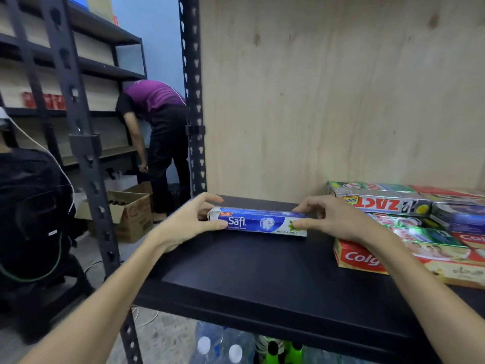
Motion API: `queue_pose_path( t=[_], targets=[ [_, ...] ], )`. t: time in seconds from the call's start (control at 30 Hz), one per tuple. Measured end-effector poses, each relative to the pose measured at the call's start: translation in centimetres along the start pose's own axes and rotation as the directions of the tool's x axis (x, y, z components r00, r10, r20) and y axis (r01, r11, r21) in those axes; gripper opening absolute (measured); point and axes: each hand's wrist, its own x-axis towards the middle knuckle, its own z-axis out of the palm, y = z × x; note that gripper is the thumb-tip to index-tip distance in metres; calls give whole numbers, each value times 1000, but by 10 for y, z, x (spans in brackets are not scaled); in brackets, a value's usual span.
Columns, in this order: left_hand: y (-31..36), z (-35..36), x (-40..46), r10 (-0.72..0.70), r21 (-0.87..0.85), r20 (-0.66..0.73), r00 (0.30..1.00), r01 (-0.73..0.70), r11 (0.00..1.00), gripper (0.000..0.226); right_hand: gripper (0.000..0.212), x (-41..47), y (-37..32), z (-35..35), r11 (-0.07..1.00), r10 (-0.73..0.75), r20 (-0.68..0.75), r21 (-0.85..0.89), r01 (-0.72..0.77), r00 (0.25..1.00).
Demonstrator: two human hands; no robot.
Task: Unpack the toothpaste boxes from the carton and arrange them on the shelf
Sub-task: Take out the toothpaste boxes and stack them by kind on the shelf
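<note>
A blue and white Safi toothpaste box [258, 222] lies lengthwise on the black shelf [262, 279], near its back edge. My left hand [194, 219] grips the box's left end, thumb on the front face and fingers over the top. My right hand [328, 216] grips its right end the same way. To the right, several toothpaste boxes are stacked flat: a ZACT box [380, 203] on top and a red Colgate box [367, 258] in front. No carton for these boxes shows.
A plywood back panel [341, 88] closes the shelf. A black steel upright [193, 101] stands at its left rear. Bottles [223, 348] sit below the shelf. On the left, two people work by other racks, with an open cardboard carton [131, 214] on the floor.
</note>
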Motion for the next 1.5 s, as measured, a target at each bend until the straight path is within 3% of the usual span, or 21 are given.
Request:
queue_pose_path(
  t=[0.13, 0.37, 0.47, 0.63, 0.77, 0.93, 1.0, 1.1, 1.17, 1.5],
  targets=[
    [4, 5, 0, -10, -50, -67, 998, 7, 999, 38, 27, 0, 0, -2, 1000, 3, -1, 1, -3, 1000],
    [2, 4, 1, -4, 112, -105, 995, 16, 994, 57, 43, -3, -2, -1, 1000, -29, -5, -6, 29, 1000],
    [6, 4, -1, 60, 69, -114, 992, -52, 996, 39, 57, -3, -1, -2, 999, -49, -5, -10, 49, 999],
    [8, 4, -3, 84, -50, -25, 996, -85, 995, 32, 64, -1, 2, 0, 1000, -22, -47, -3, 22, 999],
    [8, 6, -1, 62, -48, -69, 996, -65, 997, 18, 56, -2, -1, -1, 1000, -11, 2, 6, 11, 1000],
    [-2, 5, 7, -3, 76, -179, 984, 17, 997, 23, 44, -4, -9, 3, 995, -34, 0, -91, 34, 999],
    [-6, 4, 9, -34, 123, -246, 969, 66, 990, 23, 48, -4, -9, 4, 994, -36, -11, -105, 35, 999],
    [-7, 4, 9, -63, 114, -280, 958, 98, 989, 21, 72, -3, -7, 6, 999, -8, 20, -43, 9, 1000],
    [-7, 4, 8, -65, 118, -242, 968, 96, 988, 28, 80, -2, -6, 7, 1000, -8, 48, -27, 9, 999],
    [-5, 0, 8, -106, 25, -95, 990, 109, 994, 74, 70, 2, -2, 9, 999, -8, 53, -35, 10, 999]
  ],
)
